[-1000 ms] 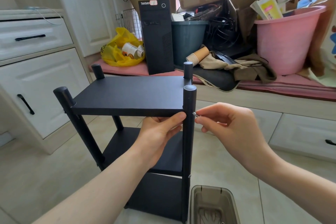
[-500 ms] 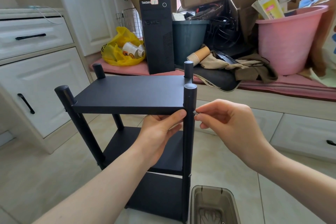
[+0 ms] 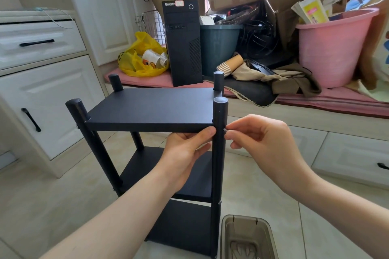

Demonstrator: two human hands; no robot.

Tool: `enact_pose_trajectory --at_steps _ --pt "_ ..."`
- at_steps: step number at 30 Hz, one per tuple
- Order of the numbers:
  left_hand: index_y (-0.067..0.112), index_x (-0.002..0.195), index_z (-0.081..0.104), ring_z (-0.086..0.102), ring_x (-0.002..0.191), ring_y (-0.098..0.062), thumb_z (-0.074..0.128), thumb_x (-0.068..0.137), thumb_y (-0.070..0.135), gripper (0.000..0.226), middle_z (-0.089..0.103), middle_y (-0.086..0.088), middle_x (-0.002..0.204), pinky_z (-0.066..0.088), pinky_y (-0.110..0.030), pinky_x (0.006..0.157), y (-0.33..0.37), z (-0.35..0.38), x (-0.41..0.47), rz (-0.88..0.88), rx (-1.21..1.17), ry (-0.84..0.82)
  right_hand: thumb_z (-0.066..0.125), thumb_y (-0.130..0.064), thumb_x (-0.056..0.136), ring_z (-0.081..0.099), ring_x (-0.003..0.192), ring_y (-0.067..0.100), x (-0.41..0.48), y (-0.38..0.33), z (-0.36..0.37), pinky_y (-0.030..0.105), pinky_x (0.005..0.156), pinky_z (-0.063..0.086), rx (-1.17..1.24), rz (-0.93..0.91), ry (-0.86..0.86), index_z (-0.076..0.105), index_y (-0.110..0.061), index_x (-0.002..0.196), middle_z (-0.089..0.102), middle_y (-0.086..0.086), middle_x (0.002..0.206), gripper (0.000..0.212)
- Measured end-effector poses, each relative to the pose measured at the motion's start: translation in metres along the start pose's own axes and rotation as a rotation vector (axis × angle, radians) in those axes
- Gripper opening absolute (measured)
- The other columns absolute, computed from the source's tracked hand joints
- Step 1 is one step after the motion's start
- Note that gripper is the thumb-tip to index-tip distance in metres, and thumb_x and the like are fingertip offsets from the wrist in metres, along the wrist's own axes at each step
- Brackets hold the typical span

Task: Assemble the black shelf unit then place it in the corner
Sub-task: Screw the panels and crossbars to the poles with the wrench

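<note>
Black shelf unit (image 3: 143,166) is standing upright on the tile floor (image 3: 52,206). Left hand (image 3: 185,153) is clamping the top board (image 3: 151,107) edge just left of the front right post (image 3: 219,164). Right hand (image 3: 263,145) is pinching a small screw (image 3: 224,130) against that post's right side.

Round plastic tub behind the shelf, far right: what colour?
Plain pink. The round plastic tub shows best in the head view.
</note>
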State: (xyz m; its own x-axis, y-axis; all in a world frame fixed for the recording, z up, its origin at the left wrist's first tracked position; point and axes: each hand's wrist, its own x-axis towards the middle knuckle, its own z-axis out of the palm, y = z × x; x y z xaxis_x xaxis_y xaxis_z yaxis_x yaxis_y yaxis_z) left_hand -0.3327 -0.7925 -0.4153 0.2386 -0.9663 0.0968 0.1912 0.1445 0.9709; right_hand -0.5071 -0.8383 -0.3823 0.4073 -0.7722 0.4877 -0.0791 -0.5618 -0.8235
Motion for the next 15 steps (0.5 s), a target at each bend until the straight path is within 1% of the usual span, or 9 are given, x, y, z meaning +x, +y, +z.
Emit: enact_pose_trajectory --at_steps 6,11,15 --pt "0.004 0.124 0.069 0.067 0.118 -0.026 0.077 0.075 0.035 0.059 0.073 -0.012 0.121 0.041 -0.053 0.114 -0.0008 -0.0004 0.0001 0.004 0.006 -0.007 0.081 -0.015 0.08 0.069 0.06 0.01 0.0029 0.0025 0.0007 0.023 0.063 0.058 -0.014 0.03 0.031 0.069 -0.021 0.078 0.073 -0.006 0.071 0.013" --pt "0.003 0.123 0.069 0.068 0.117 -0.027 0.073 0.08 0.03 0.051 0.073 -0.013 0.12 0.042 -0.054 0.113 0.0001 0.0005 -0.0007 0.008 -0.003 -0.005 0.08 -0.013 0.08 0.07 0.062 0.012 0.0034 0.0032 0.0015 0.025 0.065 0.059 -0.034 0.009 0.011 0.069 -0.021 0.079 0.073 -0.006 0.071 0.014" --pt "0.002 0.119 0.07 0.069 0.115 -0.027 0.074 0.077 0.031 0.051 0.075 -0.014 0.116 0.043 -0.052 0.113 0.0005 0.0024 0.0 0.012 -0.011 0.011 0.076 -0.006 0.083 0.071 0.064 0.012 0.004 0.0035 -0.0002 0.022 0.066 0.058 0.0 0.001 -0.009 0.071 -0.019 0.082 0.074 -0.005 0.074 0.014"
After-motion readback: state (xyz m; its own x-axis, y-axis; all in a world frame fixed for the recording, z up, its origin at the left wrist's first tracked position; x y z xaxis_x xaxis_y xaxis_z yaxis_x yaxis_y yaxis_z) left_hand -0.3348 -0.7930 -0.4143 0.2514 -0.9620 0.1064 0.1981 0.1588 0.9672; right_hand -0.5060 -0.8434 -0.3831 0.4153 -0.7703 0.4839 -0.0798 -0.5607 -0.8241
